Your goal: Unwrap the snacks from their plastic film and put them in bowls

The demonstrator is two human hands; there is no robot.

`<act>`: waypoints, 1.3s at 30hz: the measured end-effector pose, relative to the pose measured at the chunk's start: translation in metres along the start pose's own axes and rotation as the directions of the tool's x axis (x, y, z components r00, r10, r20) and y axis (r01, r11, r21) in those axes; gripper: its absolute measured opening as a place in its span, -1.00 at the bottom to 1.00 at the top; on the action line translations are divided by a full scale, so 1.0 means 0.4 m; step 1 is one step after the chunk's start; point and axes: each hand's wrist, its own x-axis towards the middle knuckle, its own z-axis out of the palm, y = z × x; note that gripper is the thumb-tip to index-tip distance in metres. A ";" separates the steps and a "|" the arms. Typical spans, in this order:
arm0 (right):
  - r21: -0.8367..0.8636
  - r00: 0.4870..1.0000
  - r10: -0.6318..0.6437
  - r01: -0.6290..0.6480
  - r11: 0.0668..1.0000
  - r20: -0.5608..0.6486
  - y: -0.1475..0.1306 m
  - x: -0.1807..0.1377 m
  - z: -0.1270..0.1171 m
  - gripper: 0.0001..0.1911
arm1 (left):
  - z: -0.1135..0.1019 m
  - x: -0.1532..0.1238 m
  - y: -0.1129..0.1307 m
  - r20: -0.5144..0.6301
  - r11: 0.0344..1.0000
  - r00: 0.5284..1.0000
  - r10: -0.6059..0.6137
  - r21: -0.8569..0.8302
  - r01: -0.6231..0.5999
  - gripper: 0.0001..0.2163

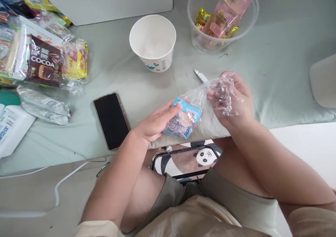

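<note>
My left hand (154, 123) grips a small blue snack packet (183, 119) by its left edge, fingers closed on it. A clear plastic bag (219, 95) runs from the packet up to my right hand (233, 98), whose fingers are bunched inside or around the crumpled plastic. Both hands hover over the front edge of a pale green sheet (275, 65), just above my knees. The packet's lower half lies partly inside the bag's mouth.
A white paper cup (153, 42) stands behind the hands. A clear plastic bowl (195, 37) with wrapped snacks sits at the back right. A black phone (112, 119) lies to the left. Snack packs, one marked COCOA (43, 62), pile at the far left.
</note>
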 end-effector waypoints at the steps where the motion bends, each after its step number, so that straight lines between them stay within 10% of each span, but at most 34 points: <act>1: 0.007 1.000 -0.026 0.026 1.000 -0.002 0.007 0.001 -0.003 -0.67 | 0.005 0.001 0.000 -0.014 0.999 1.000 0.023 -0.025 -0.023 -0.47; 5: -0.204 0.969 -0.226 0.243 0.948 0.102 0.026 -0.024 -0.004 -0.71 | 0.022 0.013 0.005 -0.146 0.962 0.968 0.203 -0.154 -0.225 -0.52; 10: -0.494 0.806 -0.405 0.587 0.641 0.433 0.034 -0.068 0.030 -0.76 | 0.033 0.018 0.008 -0.222 0.920 0.931 0.289 -0.202 -0.334 -0.60; 20: -0.466 0.762 -0.509 0.647 0.604 0.400 0.038 -0.082 0.065 -0.86 | 0.026 0.026 -0.012 -0.251 0.906 0.881 0.401 -0.033 -0.422 -0.45; 33: -0.118 0.967 -0.050 0.082 0.990 0.249 0.030 -0.077 0.062 -0.79 | 0.015 0.017 -0.020 -0.200 0.881 0.858 0.473 0.124 -0.456 -0.31; 39: 0.010 0.901 0.223 -0.244 0.970 0.371 0.021 -0.065 0.053 -0.40 | 0.013 0.018 -0.011 -0.156 0.850 0.836 0.526 0.132 -0.510 -0.24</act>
